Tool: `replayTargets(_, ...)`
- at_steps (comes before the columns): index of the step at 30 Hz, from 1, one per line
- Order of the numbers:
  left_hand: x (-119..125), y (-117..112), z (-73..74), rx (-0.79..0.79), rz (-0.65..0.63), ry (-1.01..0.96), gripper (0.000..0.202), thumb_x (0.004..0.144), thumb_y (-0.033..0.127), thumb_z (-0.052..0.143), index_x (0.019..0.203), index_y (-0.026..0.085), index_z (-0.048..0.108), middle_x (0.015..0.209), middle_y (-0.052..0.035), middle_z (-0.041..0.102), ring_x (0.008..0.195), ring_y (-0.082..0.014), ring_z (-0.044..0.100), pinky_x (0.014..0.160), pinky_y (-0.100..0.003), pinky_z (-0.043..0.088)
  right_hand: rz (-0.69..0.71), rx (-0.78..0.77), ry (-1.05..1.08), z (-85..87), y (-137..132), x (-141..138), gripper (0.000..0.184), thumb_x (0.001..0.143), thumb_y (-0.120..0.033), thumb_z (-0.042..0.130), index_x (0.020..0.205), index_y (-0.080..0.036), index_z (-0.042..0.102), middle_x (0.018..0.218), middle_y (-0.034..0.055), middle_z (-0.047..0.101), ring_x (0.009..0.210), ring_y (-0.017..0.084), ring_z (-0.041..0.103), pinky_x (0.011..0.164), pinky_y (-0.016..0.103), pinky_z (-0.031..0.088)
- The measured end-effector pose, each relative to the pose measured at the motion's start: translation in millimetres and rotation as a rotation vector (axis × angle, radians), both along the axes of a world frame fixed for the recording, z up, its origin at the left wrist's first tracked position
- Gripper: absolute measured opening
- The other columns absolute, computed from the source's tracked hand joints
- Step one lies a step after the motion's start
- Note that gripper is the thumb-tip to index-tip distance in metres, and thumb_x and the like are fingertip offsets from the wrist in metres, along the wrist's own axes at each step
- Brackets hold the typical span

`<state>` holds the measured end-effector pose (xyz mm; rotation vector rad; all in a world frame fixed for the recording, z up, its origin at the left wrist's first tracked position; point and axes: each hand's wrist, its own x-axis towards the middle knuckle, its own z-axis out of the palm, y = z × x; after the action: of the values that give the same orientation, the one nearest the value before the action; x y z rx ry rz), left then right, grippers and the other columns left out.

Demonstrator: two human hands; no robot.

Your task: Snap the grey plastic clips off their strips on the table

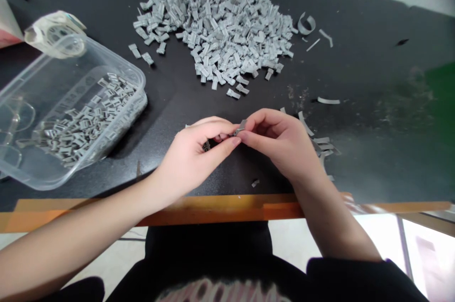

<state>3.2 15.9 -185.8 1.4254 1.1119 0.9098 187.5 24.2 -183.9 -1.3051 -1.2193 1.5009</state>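
Note:
My left hand (194, 152) and my right hand (280, 141) meet above the black table (373, 141), near its front edge. Together their fingertips pinch one small grey plastic piece (241, 127). A second grey piece (206, 145) shows under the curled fingers of my left hand. A large heap of the same grey plastic pieces (220, 22) lies at the far middle of the table. To the left stands a clear plastic tub (53, 117), tilted, with several grey pieces (81, 122) in it.
Thin grey plastic strips (322, 143) lie beside my right hand and further back at the right (329, 101). A curled strip (306, 24) lies right of the heap. One loose bit (255, 182) rests near the wooden table edge (220, 209). A tape roll (53, 32) sits behind the tub.

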Motion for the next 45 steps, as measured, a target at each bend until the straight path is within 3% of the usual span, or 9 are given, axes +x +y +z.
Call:
replayTargets(5,-0.9,3.7,4.8,-0.043,-0.041,-0.033,0.011,0.089,0.019,0.067,0.083,0.02,0.076,0.093,-0.0007,0.075,0.084,-0.0146,0.066,0.08,-0.026,0.051,0.043,-0.057,0.069,-0.7,0.3,3.0,0.021,0.071,-0.02,0.09,0.074,-0.018,0.069,0.076,-0.0025,0.069,0.071,0.011,0.06,0.066,0.023,0.048)
replayTargets(11,0.2,5.8,9.1,-0.168,-0.051,-0.055,0.014,0.089,0.02,0.063,0.076,0.017,0.069,0.067,0.0041,0.059,0.063,-0.0099,0.05,0.062,-0.022,0.043,0.077,-0.043,0.101,-2.5,-0.1,4.2,0.021,0.076,-0.024,0.088,0.077,-0.019,0.068,0.073,-0.0035,0.065,0.066,0.01,0.056,0.062,0.023,0.044)
replayTargets(17,0.3,4.4,8.3,-0.238,-0.041,-0.051,0.01,0.084,0.021,0.064,0.075,0.017,0.068,0.069,0.0021,0.061,0.063,-0.0105,0.05,0.058,-0.021,0.04,0.034,0.014,0.098,0.6,1.5,8.4,0.02,0.078,-0.025,0.088,0.077,-0.019,0.068,0.072,-0.0034,0.064,0.068,0.011,0.058,0.064,0.025,0.046)
replayTargets(25,-3.3,6.1,8.0,-0.237,-0.02,0.014,0.017,0.088,0.028,0.063,0.075,0.019,0.068,0.068,0.0025,0.06,0.057,-0.0101,0.047,0.05,-0.021,0.037,0.014,0.035,0.075,1.5,0.7,10.7,0.016,0.081,-0.023,0.085,0.078,-0.02,0.069,0.071,-0.0039,0.064,0.066,0.011,0.057,0.062,0.024,0.045)
replayTargets(34,0.0,5.4,14.2,-0.225,-0.042,-0.038,0.014,0.089,0.023,0.067,0.08,0.021,0.077,0.079,-0.0013,0.076,0.075,-0.0163,0.068,0.071,-0.026,0.055,0.022,0.028,0.007,1.2,1.6,10.5,0.022,0.081,-0.033,0.085,0.078,-0.021,0.066,0.072,-0.0025,0.064,0.069,0.014,0.059,0.068,0.027,0.049)
replayTargets(37,-0.6,4.6,14.2,-0.249,-0.037,-0.049,0.014,0.089,0.021,0.066,0.088,0.022,0.08,0.083,-0.002,0.079,0.08,-0.0174,0.071,0.075,-0.028,0.057,0.02,0.037,0.002,0.7,2.0,11.1,0.022,0.081,-0.033,0.084,0.078,-0.021,0.066,0.072,-0.0026,0.063,0.069,0.013,0.059,0.067,0.027,0.049)
replayTargets(45,-0.5,4.1,13.2,-0.228,-0.047,-0.068,0.015,0.089,0.018,0.065,0.085,0.021,0.079,0.084,-0.0014,0.08,0.082,-0.0173,0.073,0.079,-0.028,0.059,0.019,0.035,0.015,0.5,1.5,10.4,0.021,0.08,-0.031,0.086,0.077,-0.021,0.067,0.072,-0.0029,0.063,0.068,0.013,0.059,0.065,0.026,0.048)
